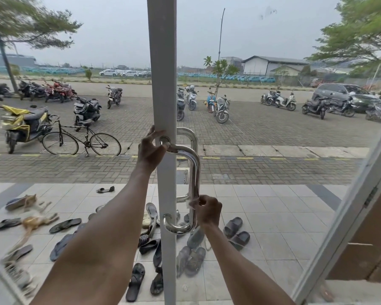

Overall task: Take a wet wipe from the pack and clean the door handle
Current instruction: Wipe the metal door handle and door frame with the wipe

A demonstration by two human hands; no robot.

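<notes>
A shiny chrome door handle (194,172) runs vertically on the white door frame (163,84) in the middle of the view. My left hand (151,148) rests at the handle's upper mount, fingers touching the top bend and the frame. My right hand (208,211) is low on the handle's upright bar, pinching a thin whitish wet wipe (192,203) against the metal. The wipe pack is out of sight.
Glass panes flank the frame. Beyond them lies a tiled porch with several sandals and slippers (191,258), two cats (34,221) at the left, a bicycle (81,139) and parked motorbikes. An open door leaf (348,208) slants at the right.
</notes>
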